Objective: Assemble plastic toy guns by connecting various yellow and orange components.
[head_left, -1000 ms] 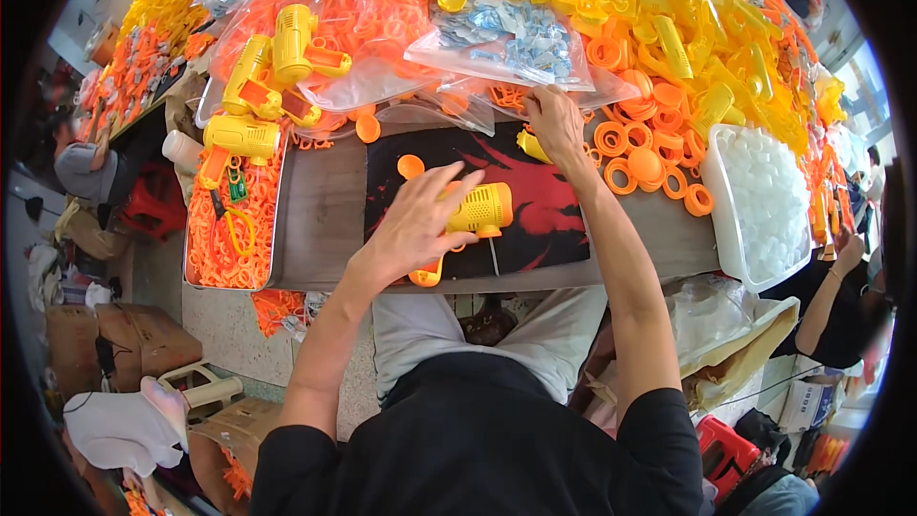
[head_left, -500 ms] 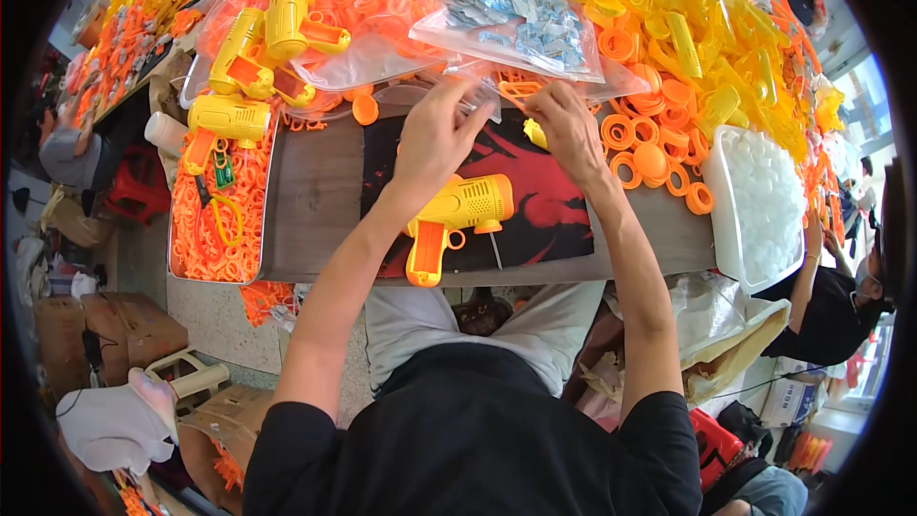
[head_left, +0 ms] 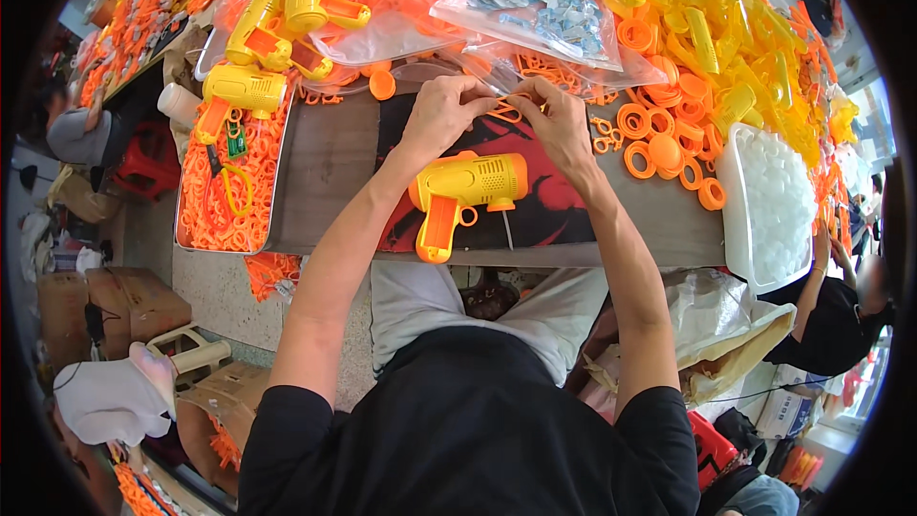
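My left hand (head_left: 443,118) and my right hand (head_left: 560,126) are close together above the far part of the dark and red mat (head_left: 554,201). Their fingertips pinch a small orange looped plastic part (head_left: 506,111) between them; the fingers hide some of its outline. Nearer to me on the mat lies a yellow toy body shaped like a hair dryer (head_left: 468,182), its orange-lined handle towards me and its nozzle to the right. A small orange ring (head_left: 467,216) shows beside the handle.
On the left stands a tray of small orange parts (head_left: 227,220) with scissors (head_left: 227,186) on top. More yellow bodies (head_left: 246,91) lie behind it. Bags of orange and blue pieces (head_left: 544,14), orange rings (head_left: 659,139), a yellow heap (head_left: 726,48) and a white bin (head_left: 769,210) border the table.
My hands have come together, and the orange looped part now shows between their fingertips. The small yellow piece by my right hand is no longer visible. The whole view has shifted slightly.
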### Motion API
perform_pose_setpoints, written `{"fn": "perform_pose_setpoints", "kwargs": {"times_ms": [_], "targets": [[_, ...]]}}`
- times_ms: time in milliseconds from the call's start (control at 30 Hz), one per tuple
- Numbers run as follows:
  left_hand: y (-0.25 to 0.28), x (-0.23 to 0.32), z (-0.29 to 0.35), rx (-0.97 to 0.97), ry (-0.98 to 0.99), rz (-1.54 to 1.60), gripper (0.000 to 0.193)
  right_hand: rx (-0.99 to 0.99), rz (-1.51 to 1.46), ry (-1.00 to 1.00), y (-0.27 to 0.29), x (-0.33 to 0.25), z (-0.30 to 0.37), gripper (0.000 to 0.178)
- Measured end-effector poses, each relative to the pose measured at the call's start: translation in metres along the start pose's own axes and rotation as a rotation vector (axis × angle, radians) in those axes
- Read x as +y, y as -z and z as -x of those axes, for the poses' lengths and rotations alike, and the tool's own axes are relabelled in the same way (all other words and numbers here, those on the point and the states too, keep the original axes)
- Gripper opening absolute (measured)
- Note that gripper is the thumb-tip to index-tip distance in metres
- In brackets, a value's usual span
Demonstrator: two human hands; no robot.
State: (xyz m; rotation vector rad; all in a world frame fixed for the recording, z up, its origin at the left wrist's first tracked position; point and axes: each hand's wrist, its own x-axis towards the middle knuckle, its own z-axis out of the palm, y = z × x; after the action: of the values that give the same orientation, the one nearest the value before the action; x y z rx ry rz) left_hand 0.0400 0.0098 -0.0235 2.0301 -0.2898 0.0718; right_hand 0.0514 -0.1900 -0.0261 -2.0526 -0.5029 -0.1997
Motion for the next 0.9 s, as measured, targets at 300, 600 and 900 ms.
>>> {"fn": "perform_pose_setpoints", "kwargs": {"times_ms": [300, 600, 900], "targets": [[0.006, 0.016, 0.026, 0.214, -0.229, -0.013, 0.029, -0.041, -0.417, -0.203, 0.0, -0.023, 0.013, 0.015], [0.044, 0.023, 0.098, 0.227, -0.582, -0.249, 0.033, -0.354, -0.79, -0.367, -0.01, -0.069, 0.04, 0.019], [0.013, -0.011, 0.133, 0.137, -0.176, -0.105, 0.05, -0.239, -0.03, -0.088, -0.034, -0.066, 0.053, 0.015]]}}
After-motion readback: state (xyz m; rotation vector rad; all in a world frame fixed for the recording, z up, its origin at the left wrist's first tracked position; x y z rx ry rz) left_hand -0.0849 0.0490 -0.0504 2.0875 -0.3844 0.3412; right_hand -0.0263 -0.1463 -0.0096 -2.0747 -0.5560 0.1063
